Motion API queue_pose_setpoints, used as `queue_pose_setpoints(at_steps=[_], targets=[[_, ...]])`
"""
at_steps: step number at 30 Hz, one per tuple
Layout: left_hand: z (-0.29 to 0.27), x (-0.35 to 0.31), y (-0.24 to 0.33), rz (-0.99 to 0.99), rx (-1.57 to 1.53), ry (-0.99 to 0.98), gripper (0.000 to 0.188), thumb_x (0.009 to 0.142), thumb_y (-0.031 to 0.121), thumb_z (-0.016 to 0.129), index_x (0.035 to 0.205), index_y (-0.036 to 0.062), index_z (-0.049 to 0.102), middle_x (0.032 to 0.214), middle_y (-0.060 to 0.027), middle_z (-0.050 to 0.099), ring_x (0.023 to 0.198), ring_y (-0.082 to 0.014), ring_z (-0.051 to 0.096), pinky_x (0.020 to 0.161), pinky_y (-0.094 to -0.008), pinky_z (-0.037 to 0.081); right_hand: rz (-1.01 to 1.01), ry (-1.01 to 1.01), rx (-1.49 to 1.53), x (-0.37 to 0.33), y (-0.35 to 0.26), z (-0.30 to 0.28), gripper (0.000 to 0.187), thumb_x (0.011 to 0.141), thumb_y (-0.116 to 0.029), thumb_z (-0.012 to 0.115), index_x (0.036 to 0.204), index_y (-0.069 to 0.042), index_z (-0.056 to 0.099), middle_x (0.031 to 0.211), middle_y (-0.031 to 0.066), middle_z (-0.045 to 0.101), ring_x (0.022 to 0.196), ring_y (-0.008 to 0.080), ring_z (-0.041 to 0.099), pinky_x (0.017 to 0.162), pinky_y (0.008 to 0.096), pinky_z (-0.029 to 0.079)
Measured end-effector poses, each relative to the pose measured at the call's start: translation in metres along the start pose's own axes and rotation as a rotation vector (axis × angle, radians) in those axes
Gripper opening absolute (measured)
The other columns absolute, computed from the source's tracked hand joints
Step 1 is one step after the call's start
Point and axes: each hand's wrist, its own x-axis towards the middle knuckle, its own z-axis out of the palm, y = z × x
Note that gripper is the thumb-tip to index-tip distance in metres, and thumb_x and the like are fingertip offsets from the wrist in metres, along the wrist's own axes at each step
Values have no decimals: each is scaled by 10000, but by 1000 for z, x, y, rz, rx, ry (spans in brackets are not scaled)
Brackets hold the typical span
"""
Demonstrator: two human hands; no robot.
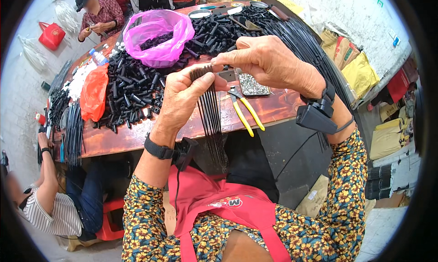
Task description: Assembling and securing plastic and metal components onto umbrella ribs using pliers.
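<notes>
Nearest the camera, a red apron (219, 207) lies over a dark floral-print shirt (337, 193), and both forearms carry black wrist straps with small black devices. The left hand (182, 98) is closed around the upper end of a bundle of thin black strands (211, 111), thumb pressed across their tops, while the strands hang down past the table edge and blur against the dark gap below, so their lower ends cannot be made out. The right hand (264, 61) pinches at the top of the same bundle with curled fingers; a small grey metal piece (226, 73) shows just under its fingertips, but whether the hand grips it cannot be told. Just beyond, on the reddish-brown wooden table (278, 108), lie yellow-handled pliers (244, 109) beside a small rectangular tray of tiny silvery parts (252, 85), its near end partly covered by the right hand. Farther back spreads a large heap of short black plastic tubes (137, 91), with an orange plastic bag (94, 92) on its left and a pink plastic bag (159, 31) holding more black pieces. A long sheaf of black strands (303, 41) runs along the right edge. At the far end another person in a patterned shirt (102, 15) is cut off by the rim; at lower left a person in a striped shirt (50, 212) is seen only in part.
</notes>
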Motion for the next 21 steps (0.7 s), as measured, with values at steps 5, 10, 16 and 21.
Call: queue_pose_setpoints(at_steps=[5,10,16,21], targets=[[0,0,-1,-8,-8,12,231,950,120,551,1115,-24,623,885,-111,696,838,-163,672,804,-299,540,-28,-22,32,-1,3,0,348,865,-137,563,1166,-291,642,753,98,577,731,307,630,632,419,502],[-1,1,0,16,87,-15,244,959,122,530,1122,-43,607,886,-129,691,843,-216,685,804,-321,550,-66,-90,-229,3,0,-10,363,847,-139,573,1174,-280,645,788,75,580,751,279,645,615,397,510],[-1,0,-1,9,96,2,244,963,122,523,1121,-41,610,889,-127,690,844,-219,685,806,-321,549,-88,-24,-37,4,9,-1,369,830,-99,579,1159,-245,662,793,94,605,734,301,641,632,401,512],[-3,1,-3,15,73,-6,238,964,122,522,1111,-42,612,892,-132,692,844,-224,687,806,-323,551,-39,29,295,2,12,13,334,832,-73,580,1129,-189,680,834,142,662,770,317,648,665,403,509]])
